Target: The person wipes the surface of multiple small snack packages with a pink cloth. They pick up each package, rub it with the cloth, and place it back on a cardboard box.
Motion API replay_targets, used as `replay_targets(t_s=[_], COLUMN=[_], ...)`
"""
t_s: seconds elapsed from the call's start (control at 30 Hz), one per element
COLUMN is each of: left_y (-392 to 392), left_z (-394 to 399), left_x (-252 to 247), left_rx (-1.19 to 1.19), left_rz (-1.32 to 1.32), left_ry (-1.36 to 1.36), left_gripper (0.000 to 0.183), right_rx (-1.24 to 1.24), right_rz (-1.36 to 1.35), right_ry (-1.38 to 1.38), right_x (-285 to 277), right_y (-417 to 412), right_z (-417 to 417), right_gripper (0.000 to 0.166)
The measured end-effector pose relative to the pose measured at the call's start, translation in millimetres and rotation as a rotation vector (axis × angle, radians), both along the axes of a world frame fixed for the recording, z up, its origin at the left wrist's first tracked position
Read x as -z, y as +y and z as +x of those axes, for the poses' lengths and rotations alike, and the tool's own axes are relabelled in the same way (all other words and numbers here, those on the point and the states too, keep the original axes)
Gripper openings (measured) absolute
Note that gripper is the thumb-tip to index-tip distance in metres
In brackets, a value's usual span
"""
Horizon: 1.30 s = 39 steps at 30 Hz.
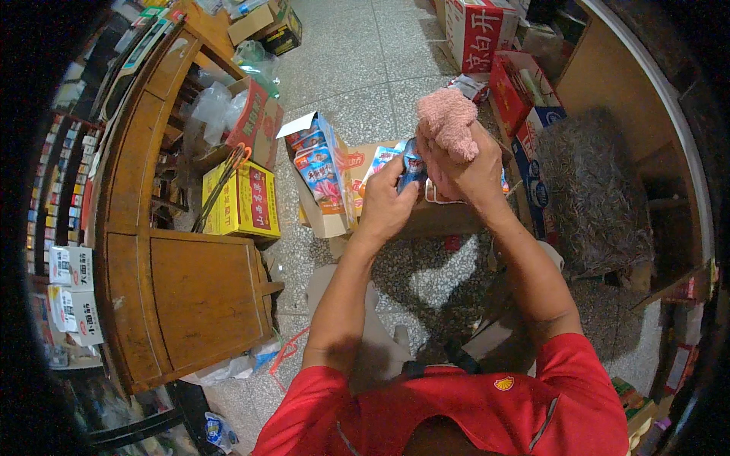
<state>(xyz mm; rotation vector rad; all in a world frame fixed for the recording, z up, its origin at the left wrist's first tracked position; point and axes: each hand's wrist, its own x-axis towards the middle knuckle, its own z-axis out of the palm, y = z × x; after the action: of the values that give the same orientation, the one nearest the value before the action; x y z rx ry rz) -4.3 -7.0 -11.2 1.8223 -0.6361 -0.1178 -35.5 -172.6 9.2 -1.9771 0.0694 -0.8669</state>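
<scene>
My left hand [389, 202] grips a small blue snack packet [412, 165] by its edge, thumb and fingers closed on it. Just right of it, my right hand [476, 165] is closed on a pink terry cloth [447, 117], which bunches above the fist and hangs down beside the packet. Under both hands lies an open cardboard carton [445, 221] with more colourful packets, partly hidden. At its left end a display box [333, 159] stands tilted, its white flap raised, filled with blue and pink packets [320, 179].
To the left are a yellow box [242, 199], scissors with orange handles [242, 153], a red carton [259, 122] with plastic bags and a wooden desk [205, 290]. Several cartons, including a red and white one [482, 34], line the right beside a dark mesh-like bundle [593, 194].
</scene>
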Motion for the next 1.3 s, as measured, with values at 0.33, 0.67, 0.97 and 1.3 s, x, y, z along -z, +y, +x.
replay_targets(t_s=[0.33, 0.67, 0.97, 1.3], left_y=[1.6, 1.9, 4.0, 2.9], left_z=[-1.8, 0.4, 2.2, 1.5], left_x=[-5.1, -3.2, 6.6, -4.4], left_rx=[-0.052, -0.045, 0.002, -0.005], left_rz=[-0.117, -0.018, -0.156, -0.001], left_ry=[0.152, -0.051, 0.061, -0.031], left_gripper=[0.027, 0.032, 0.030, 0.032], right_rx=[-0.220, -0.022, -0.222, -0.048], right_rz=[-0.116, 0.004, -0.176, -0.087], right_ry=[-0.133, 0.023, -0.146, -0.054], right_x=[-10.5, 0.4, -3.6, 1.2], right_y=[19.8, -1.9, 17.7, -4.9], right_z=[-5.8, -0.1, -3.7, -0.6], right_gripper=[0.035, 0.039, 0.039, 0.036])
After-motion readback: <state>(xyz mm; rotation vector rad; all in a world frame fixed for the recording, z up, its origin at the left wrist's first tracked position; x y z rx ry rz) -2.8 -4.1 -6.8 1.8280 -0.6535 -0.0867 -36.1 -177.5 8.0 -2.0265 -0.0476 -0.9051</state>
